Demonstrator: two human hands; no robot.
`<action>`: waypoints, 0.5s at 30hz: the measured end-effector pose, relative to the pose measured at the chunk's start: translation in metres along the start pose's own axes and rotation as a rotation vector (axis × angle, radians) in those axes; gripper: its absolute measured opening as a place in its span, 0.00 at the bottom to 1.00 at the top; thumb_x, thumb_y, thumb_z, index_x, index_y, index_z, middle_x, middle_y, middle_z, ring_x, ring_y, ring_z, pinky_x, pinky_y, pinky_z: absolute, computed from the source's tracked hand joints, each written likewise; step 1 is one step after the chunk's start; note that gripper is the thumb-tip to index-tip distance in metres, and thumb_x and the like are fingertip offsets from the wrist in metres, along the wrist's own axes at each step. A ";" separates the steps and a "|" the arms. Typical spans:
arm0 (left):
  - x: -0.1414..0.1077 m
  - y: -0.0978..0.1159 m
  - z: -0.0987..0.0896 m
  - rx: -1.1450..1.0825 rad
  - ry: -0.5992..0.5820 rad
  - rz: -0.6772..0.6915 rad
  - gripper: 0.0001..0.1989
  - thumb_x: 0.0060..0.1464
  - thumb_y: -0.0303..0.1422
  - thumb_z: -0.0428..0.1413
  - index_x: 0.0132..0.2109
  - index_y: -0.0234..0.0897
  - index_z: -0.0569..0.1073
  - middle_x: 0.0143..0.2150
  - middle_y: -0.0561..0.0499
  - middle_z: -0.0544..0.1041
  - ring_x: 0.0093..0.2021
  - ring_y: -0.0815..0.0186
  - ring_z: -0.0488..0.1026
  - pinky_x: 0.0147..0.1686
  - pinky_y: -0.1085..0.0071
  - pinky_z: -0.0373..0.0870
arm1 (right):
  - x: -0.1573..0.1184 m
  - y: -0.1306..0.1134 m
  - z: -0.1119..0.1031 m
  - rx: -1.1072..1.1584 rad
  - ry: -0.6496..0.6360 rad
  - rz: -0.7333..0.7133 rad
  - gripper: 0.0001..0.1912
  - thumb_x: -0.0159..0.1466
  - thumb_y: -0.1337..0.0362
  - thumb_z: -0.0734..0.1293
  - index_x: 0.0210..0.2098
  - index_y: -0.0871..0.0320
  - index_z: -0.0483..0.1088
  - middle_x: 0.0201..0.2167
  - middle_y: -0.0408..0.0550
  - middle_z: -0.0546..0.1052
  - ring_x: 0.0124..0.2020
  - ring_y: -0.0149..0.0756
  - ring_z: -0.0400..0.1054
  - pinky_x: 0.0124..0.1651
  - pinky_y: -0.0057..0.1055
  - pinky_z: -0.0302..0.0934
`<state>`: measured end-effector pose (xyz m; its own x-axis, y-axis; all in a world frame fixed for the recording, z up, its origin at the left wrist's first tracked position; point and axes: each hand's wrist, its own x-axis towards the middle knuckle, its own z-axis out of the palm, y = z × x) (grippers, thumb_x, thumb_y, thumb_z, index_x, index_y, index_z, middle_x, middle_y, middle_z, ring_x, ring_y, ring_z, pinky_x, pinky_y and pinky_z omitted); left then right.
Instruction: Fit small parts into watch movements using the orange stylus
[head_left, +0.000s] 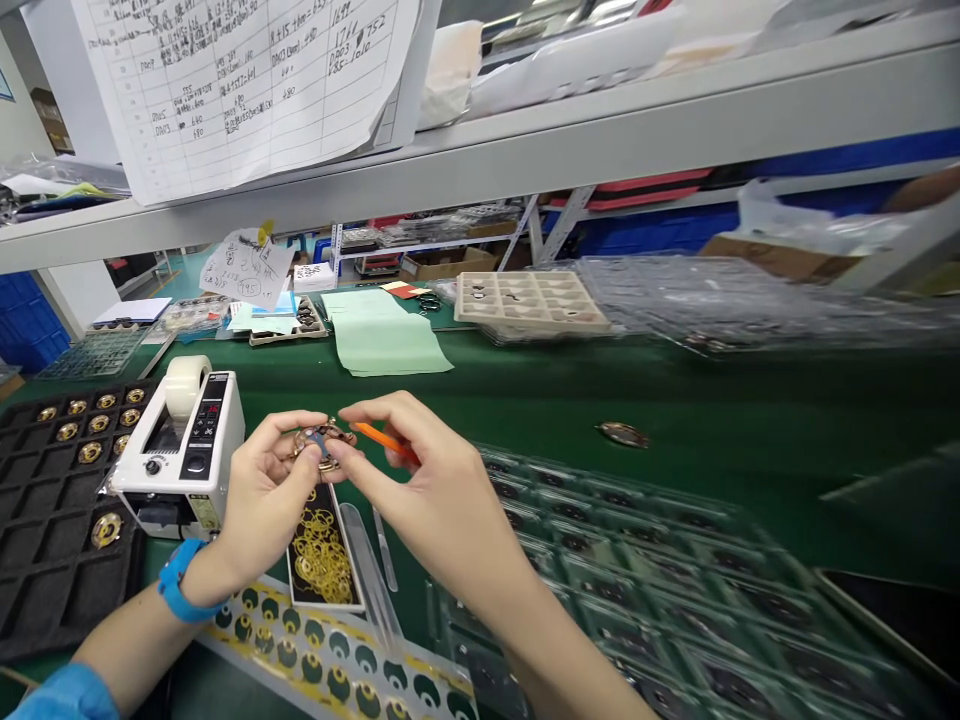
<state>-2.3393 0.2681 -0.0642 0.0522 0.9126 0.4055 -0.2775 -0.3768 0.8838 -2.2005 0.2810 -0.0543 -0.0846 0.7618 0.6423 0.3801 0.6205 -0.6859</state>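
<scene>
My left hand (268,480) grips a round, rose-gold watch case (306,440) between thumb and fingers, in front of my chest above the bench. A bluish strip lies across the case. My right hand (427,465) is closed around an orange pen-like tool (386,440), whose tip points left toward the case. The right thumb presses at the right edge of the watch case. Just below the hands sits an open box (330,600) of thin yellow rings (321,555). Another watch case-like piece (622,434) lies apart on the green bench to the right.
A white tape dispenser (184,440) stands beside my left hand. Left of it, a black compartment tray (49,560) holds several gold round parts. Clear trays (645,560) of dark parts spread at right. A sticker sheet (337,655) lies in front, and a grey shelf (525,160) crosses above.
</scene>
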 end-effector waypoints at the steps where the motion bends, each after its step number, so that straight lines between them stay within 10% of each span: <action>1: 0.000 0.000 0.000 0.002 0.004 0.003 0.08 0.57 0.33 0.61 0.44 0.37 0.73 0.37 0.51 0.81 0.36 0.67 0.80 0.35 0.77 0.80 | 0.001 0.001 0.000 0.022 -0.027 -0.007 0.01 0.61 0.68 0.66 0.32 0.57 0.70 0.30 0.43 0.70 0.28 0.30 0.62 0.28 0.27 0.55; 15: 0.015 -0.020 -0.014 0.431 -0.039 0.027 0.03 0.59 0.30 0.54 0.41 0.36 0.70 0.36 0.50 0.75 0.37 0.67 0.75 0.38 0.71 0.74 | 0.015 0.032 0.008 -0.001 -0.154 -0.164 0.07 0.63 0.70 0.60 0.28 0.57 0.61 0.29 0.44 0.68 0.28 0.30 0.61 0.29 0.26 0.55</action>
<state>-2.3468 0.2921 -0.0792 0.0886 0.8982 0.4307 0.1460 -0.4394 0.8864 -2.1969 0.3139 -0.0695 -0.2853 0.6702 0.6852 0.3506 0.7383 -0.5761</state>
